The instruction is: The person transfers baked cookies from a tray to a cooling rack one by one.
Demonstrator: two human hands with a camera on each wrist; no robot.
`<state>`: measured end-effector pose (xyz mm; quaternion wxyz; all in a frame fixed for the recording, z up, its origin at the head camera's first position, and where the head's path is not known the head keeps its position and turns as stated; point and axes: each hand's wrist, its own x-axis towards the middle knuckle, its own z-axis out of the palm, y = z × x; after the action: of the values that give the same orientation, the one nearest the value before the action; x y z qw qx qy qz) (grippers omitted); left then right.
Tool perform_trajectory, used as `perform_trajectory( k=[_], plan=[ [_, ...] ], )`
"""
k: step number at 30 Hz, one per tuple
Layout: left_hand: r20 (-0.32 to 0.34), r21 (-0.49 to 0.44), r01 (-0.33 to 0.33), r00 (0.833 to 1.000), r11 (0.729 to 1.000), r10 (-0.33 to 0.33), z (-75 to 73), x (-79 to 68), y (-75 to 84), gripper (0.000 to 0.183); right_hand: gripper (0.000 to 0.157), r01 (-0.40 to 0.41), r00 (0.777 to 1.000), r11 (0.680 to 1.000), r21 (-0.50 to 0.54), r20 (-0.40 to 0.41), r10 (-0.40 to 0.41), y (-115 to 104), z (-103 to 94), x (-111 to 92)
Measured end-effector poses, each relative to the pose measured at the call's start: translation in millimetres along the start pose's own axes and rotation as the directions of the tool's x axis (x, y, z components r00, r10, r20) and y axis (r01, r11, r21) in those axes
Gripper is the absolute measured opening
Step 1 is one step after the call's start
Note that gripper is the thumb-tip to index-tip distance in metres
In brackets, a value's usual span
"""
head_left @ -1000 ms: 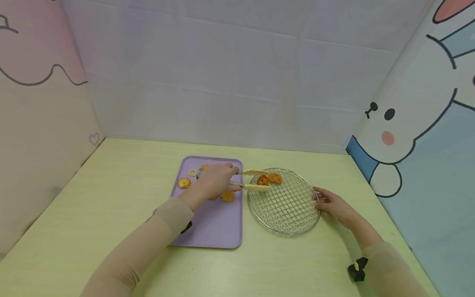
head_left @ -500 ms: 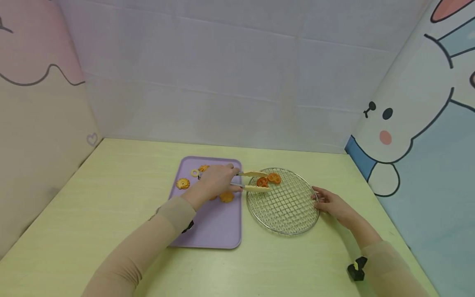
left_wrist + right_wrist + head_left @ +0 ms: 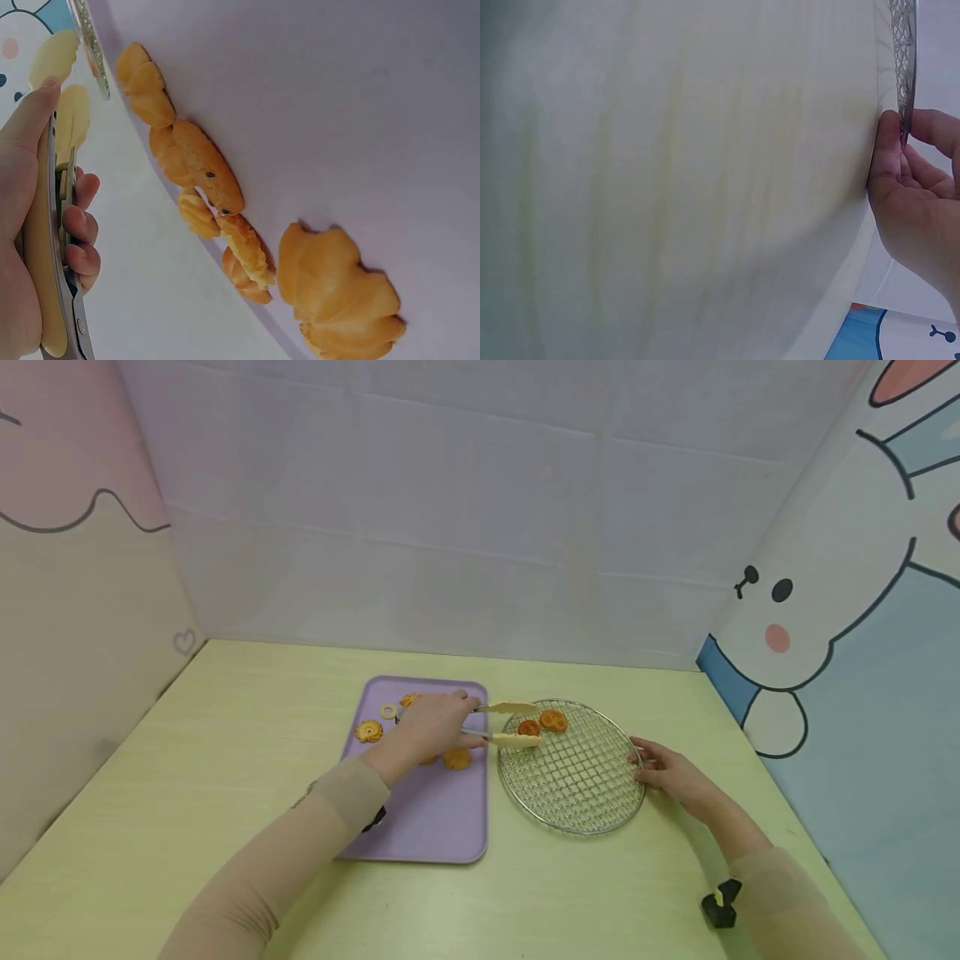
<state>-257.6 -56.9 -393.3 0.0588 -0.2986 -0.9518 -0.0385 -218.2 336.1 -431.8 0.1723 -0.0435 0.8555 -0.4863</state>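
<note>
The left hand (image 3: 431, 722) has its fingers wrapped around the tongs (image 3: 517, 740), whose two cream-coloured ends stand apart over the round wire rack (image 3: 581, 781). The right hand (image 3: 671, 772) pinches the rim of this rack between thumb and fingers, at its right side. One pretzel-shaped biscuit (image 3: 529, 727) lies between the ends of the tongs; whether they touch it, I cannot tell. A second pretzel-shaped biscuit (image 3: 554, 720) lies just beside it, outside the tongs. By my judgement the work is at an early stage: these two are on the rack, and most of its mesh carries nothing. What seems to be left is on the purple tray (image 3: 442, 822), beside the rack on the tabletop (image 3: 555, 902): a pale ring (image 3: 387, 712), a fluted biscuit (image 3: 337, 289), a dark-specked biscuit (image 3: 206, 169) and several others, partly hidden by the left arm in the head view.
</note>
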Motion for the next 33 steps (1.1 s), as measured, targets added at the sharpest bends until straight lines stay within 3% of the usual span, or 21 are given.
perform_trajectory(
  k=[9, 16, 27, 33],
  plan=[
    [-0.023, 0.004, 0.019, 1.000, 1.000, -0.019, -8.5, -5.3, -0.3, 0.066, 0.064, -0.005, 1.000, 1.000, 0.007, 0.004, 0.005, -0.4, -0.3, -0.6],
    [0.019, -0.006, 0.081, 0.997, 0.997, -0.081, -19.1, -11.0, 2.9, 0.070, 0.064, 0.000, 1.000, 1.000, 0.015, 0.005, 0.000, -0.4, -0.7, -0.6],
    [0.022, -0.026, 0.153, 0.988, 0.988, -0.153, -39.0, -25.1, 8.0, 0.072, 0.064, 0.002, 1.000, 1.000, 0.015, 0.004, -0.002, 0.4, -1.1, 0.5],
    [-0.030, -0.048, 0.163, 0.986, 0.986, -0.164, -44.0, -38.9, 4.7, 0.065, 0.063, -0.002, 1.000, 1.000, 0.018, 0.002, 0.002, 0.7, -0.8, 0.4]
  ],
)
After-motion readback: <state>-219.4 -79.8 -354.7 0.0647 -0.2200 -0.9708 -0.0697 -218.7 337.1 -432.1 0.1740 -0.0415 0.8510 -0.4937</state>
